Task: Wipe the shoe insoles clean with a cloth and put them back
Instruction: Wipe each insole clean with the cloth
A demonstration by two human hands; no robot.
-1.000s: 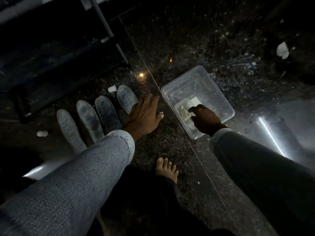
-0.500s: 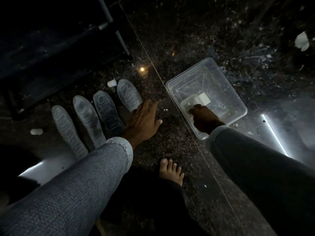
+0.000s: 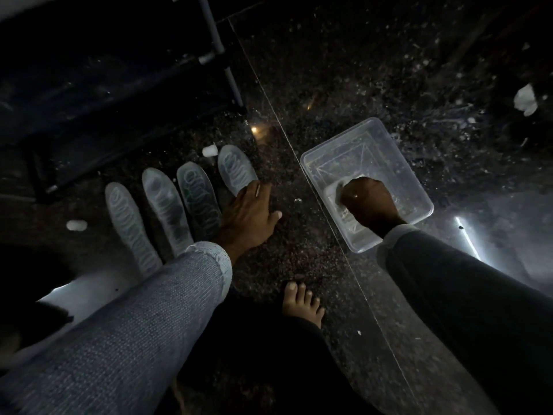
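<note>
four pale insoles [image 3: 167, 211] lying in a row on the dark speckled floor [image 3: 299, 250], well to the left of the clear plastic tub [image 3: 389, 145]. cloth [image 3: 333, 193] sitting inside the tub, a pale wad mostly covered by the right hand [image 3: 369, 202], which is curled down over it, seemingly gripping or squeezing it. left hand [image 3: 248, 217] between the tub and the insole row, fingers loosely spread and flat, fingertips resting on the insole nearest the tub [image 3: 236, 170].

likely risks: lifting the cloth out too wet, dripping across the floor toward the insoles and soaking the foam rather than wiping it. pulling hard against the tub wall, tipping or sliding the light tub and spilling whatever is in it. insole skidding on the smooth floor under a wipe if the left hand only rests there without pinning it. bare foot [image 3: 303, 301], on the near side of the tub, close to any spill.

hard to make out: whether the tub holds water at all, only glints showing. cloth's size and wetness hidden under the fist. heel ends of two insoles cut off by the grey sleeve [image 3: 134, 324]. no shoes identifiable; dark rack [image 3: 119, 85] beyond the insoles too dim to read. small white scraps [image 3: 525, 100] far past the tub unidentifiable.
</note>
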